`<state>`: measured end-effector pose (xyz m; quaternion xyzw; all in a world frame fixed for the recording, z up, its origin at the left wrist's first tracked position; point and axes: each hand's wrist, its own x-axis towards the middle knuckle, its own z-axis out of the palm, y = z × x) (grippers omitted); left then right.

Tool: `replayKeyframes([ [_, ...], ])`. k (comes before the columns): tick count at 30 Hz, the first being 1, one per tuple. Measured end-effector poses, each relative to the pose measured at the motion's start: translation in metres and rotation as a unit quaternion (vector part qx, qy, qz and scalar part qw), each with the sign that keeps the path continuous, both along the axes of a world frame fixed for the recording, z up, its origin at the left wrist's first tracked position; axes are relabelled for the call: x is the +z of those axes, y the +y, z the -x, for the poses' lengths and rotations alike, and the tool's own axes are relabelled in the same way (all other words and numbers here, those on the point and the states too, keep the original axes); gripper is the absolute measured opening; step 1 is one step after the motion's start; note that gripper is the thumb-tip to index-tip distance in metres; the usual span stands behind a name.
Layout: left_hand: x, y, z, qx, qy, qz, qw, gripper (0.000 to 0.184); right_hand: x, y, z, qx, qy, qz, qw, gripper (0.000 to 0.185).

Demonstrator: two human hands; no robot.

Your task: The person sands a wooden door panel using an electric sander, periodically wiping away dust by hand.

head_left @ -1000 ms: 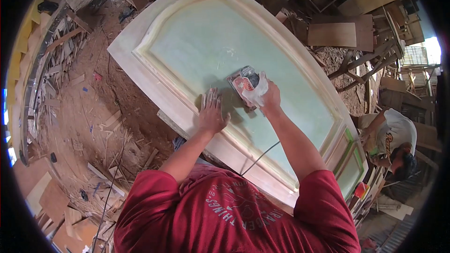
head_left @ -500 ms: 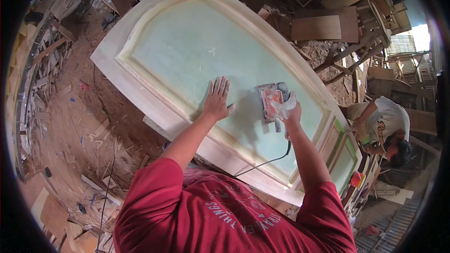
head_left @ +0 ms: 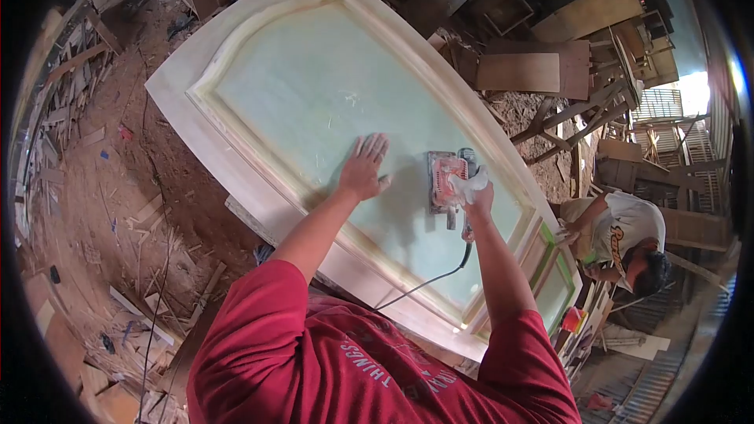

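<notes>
Head view: on one panelled board, one right hand gripped one red sander; one left hand lay flat and spread.

I see brown dirt floor strewn with wood offcuts at left, plywood boards upper right, bright daylight opening beside a barred grille, corrugated sheeting lower right.
</notes>
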<state>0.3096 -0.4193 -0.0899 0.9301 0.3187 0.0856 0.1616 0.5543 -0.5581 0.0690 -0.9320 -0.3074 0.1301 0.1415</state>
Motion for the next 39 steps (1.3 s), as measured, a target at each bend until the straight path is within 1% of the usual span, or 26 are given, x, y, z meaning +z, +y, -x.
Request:
replayKeyframes([
  [2,-0.003,0.017,0.008,0.045,-0.004,-0.02,0.999,0.099,0.014,0.022,0.017,0.009,0.009,0.011,1.0,0.068],
  [5,-0.003,0.033,0.03,0.083,0.001,-0.061,0.995,0.1,0.004,0.05,0.024,0.035,-0.005,0.03,0.999,0.066],
  [8,-0.002,0.024,0.046,0.101,0.018,-0.05,0.993,0.1,0.003,0.082,0.04,0.053,0.003,0.025,0.998,0.067],
  [11,0.012,0.0,0.06,0.116,0.053,-0.006,0.992,0.103,-0.006,0.107,0.052,0.074,-0.016,0.003,0.997,0.071],
  [14,0.013,-0.022,0.074,0.128,0.074,0.004,0.989,0.105,0.002,0.122,0.072,0.113,0.006,-0.016,0.993,0.071],
  [15,0.013,-0.028,0.078,0.132,0.07,0.007,0.989,0.106,0.002,0.128,0.078,0.114,0.003,-0.001,0.994,0.07],
  [19,0.019,-0.039,0.091,0.143,0.055,0.043,0.987,0.108,0.004,0.122,0.098,0.165,0.055,-0.006,0.985,0.07],
  [22,0.025,-0.038,0.097,0.172,0.054,0.055,0.982,0.108,-0.009,0.114,0.112,0.198,-0.021,-0.026,0.98,0.059],
  [23,0.026,-0.038,0.099,0.183,0.056,0.055,0.98,0.109,-0.01,0.107,0.112,0.218,0.021,-0.022,0.976,0.06],
  [26,0.017,-0.038,0.104,0.219,-0.037,0.014,0.975,0.108,-0.009,0.095,0.123,0.235,0.013,0.014,0.972,0.062],
  [27,0.018,-0.038,0.107,0.218,-0.039,0.002,0.975,0.109,-0.009,0.089,0.128,0.247,-0.01,-0.001,0.969,0.067],
  [30,0.018,-0.039,0.113,0.212,-0.049,-0.024,0.976,0.111,-0.005,0.078,0.132,0.283,-0.042,0.009,0.958,0.068],
  [33,0.02,-0.042,0.117,0.194,-0.054,-0.019,0.979,0.112,-0.006,0.08,0.13,0.271,-0.03,0.016,0.962,0.069],
  [36,0.023,-0.041,0.114,0.179,-0.043,0.0,0.983,0.111,-0.007,0.092,0.116,0.221,0.018,0.028,0.975,0.07],
  [37,0.024,-0.041,0.113,0.182,-0.038,0.0,0.983,0.11,0.011,0.099,0.114,0.205,0.064,0.055,0.975,0.074],
  [39,0.024,-0.04,0.113,0.186,-0.033,-0.007,0.982,0.108,0.011,0.107,0.103,0.188,0.027,0.038,0.981,0.077],
])
